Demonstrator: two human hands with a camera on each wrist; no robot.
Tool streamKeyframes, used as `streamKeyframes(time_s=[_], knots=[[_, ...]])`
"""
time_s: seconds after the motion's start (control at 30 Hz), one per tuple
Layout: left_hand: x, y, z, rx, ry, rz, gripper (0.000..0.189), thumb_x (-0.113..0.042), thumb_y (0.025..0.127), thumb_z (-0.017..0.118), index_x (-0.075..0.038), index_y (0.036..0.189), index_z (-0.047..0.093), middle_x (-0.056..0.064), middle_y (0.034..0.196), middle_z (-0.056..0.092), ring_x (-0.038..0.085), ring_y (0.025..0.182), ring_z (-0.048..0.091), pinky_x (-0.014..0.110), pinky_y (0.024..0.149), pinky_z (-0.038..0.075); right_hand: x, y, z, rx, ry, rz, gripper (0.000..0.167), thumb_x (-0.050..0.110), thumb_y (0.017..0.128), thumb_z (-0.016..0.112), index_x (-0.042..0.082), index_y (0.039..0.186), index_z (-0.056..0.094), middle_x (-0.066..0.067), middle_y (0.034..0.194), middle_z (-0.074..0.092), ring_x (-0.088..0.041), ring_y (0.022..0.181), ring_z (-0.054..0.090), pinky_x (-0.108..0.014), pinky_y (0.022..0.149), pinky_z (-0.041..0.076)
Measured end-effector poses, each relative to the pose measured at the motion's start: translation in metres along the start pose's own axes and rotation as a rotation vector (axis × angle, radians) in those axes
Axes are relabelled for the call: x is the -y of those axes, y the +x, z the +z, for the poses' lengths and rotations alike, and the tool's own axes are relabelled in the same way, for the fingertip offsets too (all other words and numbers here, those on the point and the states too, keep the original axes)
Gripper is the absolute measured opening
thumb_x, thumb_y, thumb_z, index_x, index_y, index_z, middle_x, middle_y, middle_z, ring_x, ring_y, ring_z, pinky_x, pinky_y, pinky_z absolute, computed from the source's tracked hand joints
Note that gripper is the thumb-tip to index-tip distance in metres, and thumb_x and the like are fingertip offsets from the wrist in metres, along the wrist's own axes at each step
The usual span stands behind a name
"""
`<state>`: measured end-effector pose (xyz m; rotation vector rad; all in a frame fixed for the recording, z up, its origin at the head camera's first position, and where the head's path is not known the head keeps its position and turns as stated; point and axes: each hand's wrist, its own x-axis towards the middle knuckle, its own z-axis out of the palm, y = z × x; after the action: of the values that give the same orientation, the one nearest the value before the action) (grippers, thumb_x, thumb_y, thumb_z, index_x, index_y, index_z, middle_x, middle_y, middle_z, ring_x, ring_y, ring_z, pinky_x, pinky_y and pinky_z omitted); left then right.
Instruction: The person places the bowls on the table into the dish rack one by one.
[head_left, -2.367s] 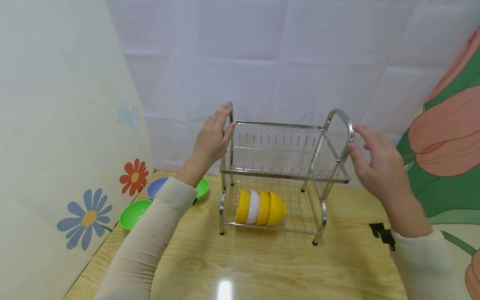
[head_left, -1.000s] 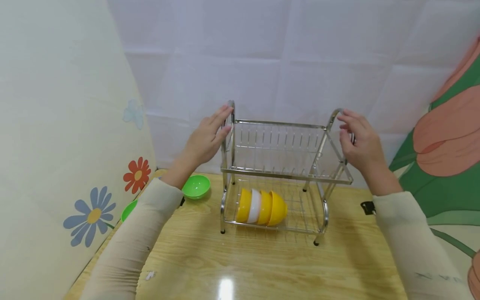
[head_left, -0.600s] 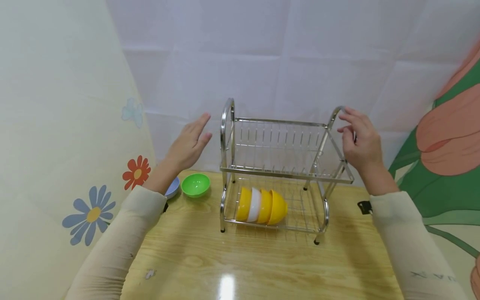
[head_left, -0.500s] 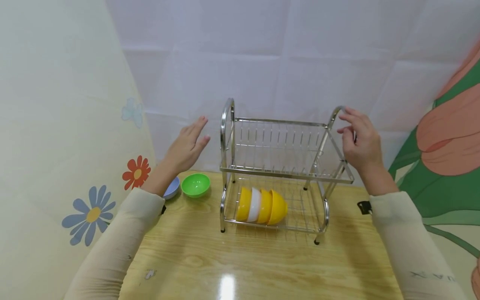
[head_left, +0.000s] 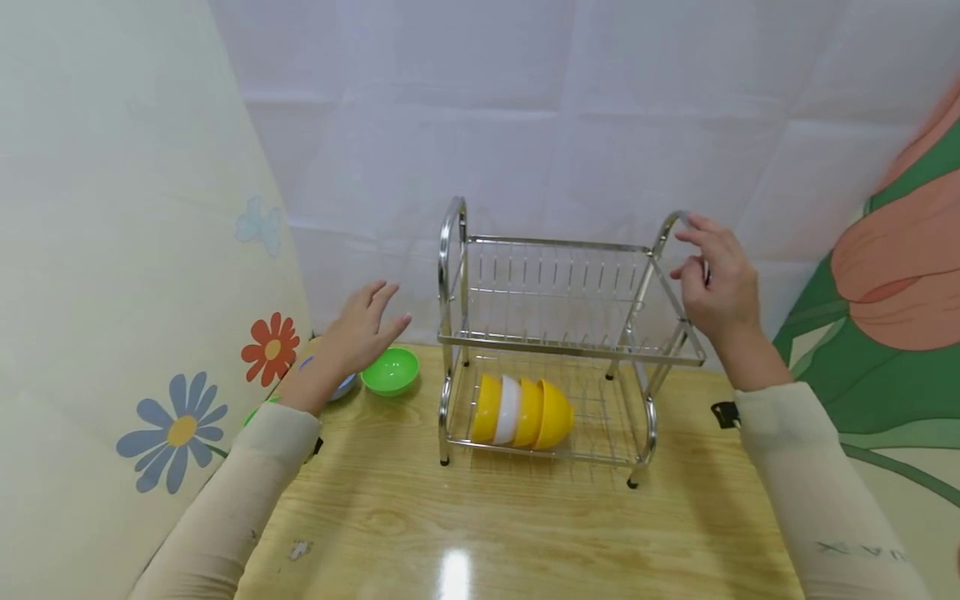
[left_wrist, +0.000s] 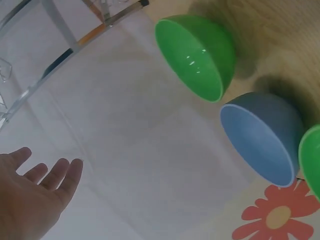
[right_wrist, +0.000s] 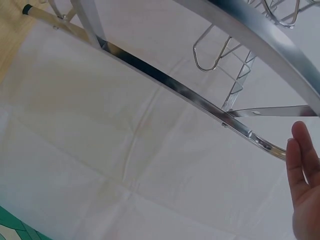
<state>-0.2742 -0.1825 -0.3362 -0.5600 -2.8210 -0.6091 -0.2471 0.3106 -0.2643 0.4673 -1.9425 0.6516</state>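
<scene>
A two-tier metal dish rack [head_left: 573, 350] stands upright near the back of the table. On its lower tier lies a row of nested bowls on their sides, with yellow bowls [head_left: 555, 415] and a white bowl [head_left: 507, 410] among them. My left hand [head_left: 358, 332] hovers left of the rack, fingers spread and holding nothing. Beneath and beside it are a green bowl [head_left: 391, 372] and a blue bowl [left_wrist: 260, 140], both apart from the fingers in the left wrist view. My right hand [head_left: 720, 283] rests its fairly straight fingers against the rack's right top arch.
Another green bowl [left_wrist: 312, 157] sits beside the blue one, mostly hidden by my left forearm in the head view. A white cloth wall [head_left: 525, 125] hangs close behind the rack. The wooden table [head_left: 405, 517] extends in front. A black clip [head_left: 725, 414] shows near my right wrist.
My left hand has let go of the rack's left arch and moved left and down toward the bowls. My right hand came onto the right arch and stays there.
</scene>
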Motion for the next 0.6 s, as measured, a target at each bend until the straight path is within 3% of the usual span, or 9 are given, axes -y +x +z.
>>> streamKeyframes(time_s=[0.17,0.6], knots=[[0.011,-0.007,0.013,0.041,-0.014,-0.065,0.077,-0.061,0.103,0.037,-0.011,0.161,0.025,0.021,0.165,0.020,0.044,0.150,0.021,0.067,0.115,0.028,-0.002,-0.001,0.001,0.003,-0.008,0.008,0.041,-0.006,0.089,0.046,-0.002,0.123,0.069,-0.012,0.140,0.061,0.032,0.079,0.045,0.001,0.065,0.033],[0.032,-0.016,0.039,0.117,-0.015,-0.141,0.088,-0.071,0.099,0.035,-0.009,0.161,0.026,0.023,0.163,0.023,0.048,0.148,0.021,0.070,0.112,0.029,-0.003,-0.001,0.003,0.000,-0.012,0.014,0.041,-0.007,0.089,0.046,-0.003,0.124,0.068,-0.013,0.141,0.060,0.032,0.080,0.044,0.000,0.061,0.032]])
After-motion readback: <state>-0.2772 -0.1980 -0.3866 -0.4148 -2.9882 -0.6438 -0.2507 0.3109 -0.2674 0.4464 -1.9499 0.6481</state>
